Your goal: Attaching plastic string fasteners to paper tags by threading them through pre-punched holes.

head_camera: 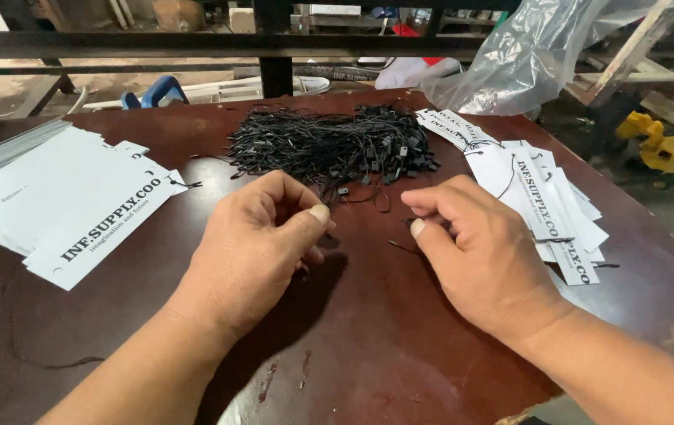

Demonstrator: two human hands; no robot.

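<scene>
Two bare hands rest mid-frame on a dark brown table point(368, 354). The left hand point(262, 244) is curled, thumb meeting fingers; the right hand point(479, 252) pinches a thin black cord point(400, 245). Above lies a cord pile point(337, 145). White tags point(77, 205) stack left; strung tags point(542, 197) right.

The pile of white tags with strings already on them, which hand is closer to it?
Right. The right hand lies just beside the strung white tags, nearly touching their edge. The left hand is farther off, across the brown table, below the black string pile.
</scene>
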